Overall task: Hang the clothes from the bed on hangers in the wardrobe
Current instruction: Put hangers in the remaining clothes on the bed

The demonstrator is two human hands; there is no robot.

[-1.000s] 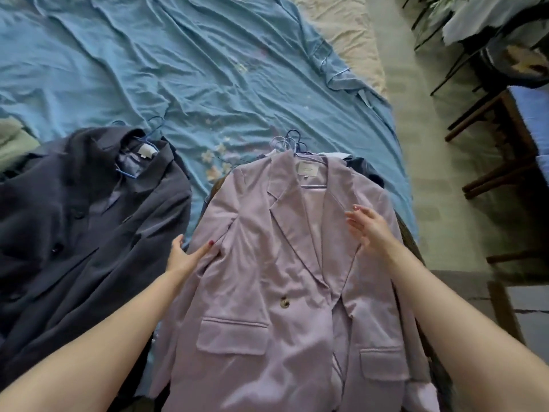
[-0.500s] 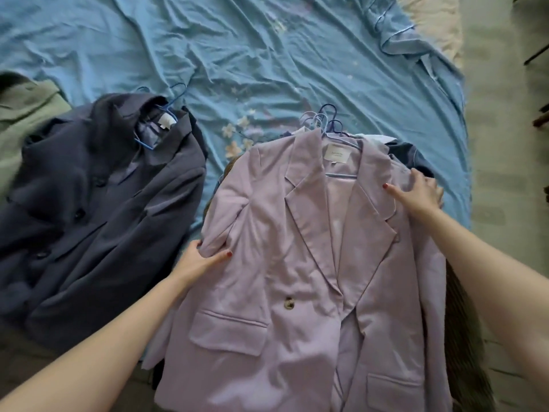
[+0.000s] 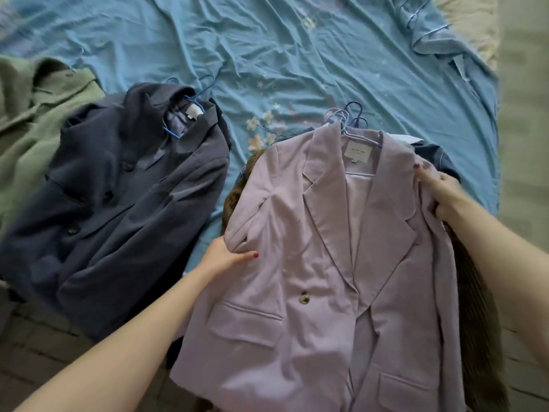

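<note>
jackets on hangers across a blue bed sheet, both hands on the lilac one

from the left: a green jacket (image 3: 26, 114) lies at the bed's edge, then a navy jacket (image 3: 118, 203) flat on the blue sheet (image 3: 297, 55) with a blue hanger (image 3: 190, 111) in its collar. the left hand (image 3: 225, 258) pinches the sleeve fold of the lilac blazer (image 3: 320, 278), thumb on top. the blazer lies on a pile of other clothes with a cluster of hanger hooks (image 3: 347, 117) at its neck. the right hand (image 3: 442, 194) grips the blazer's far shoulder, fingers curled into the cloth.
</note>
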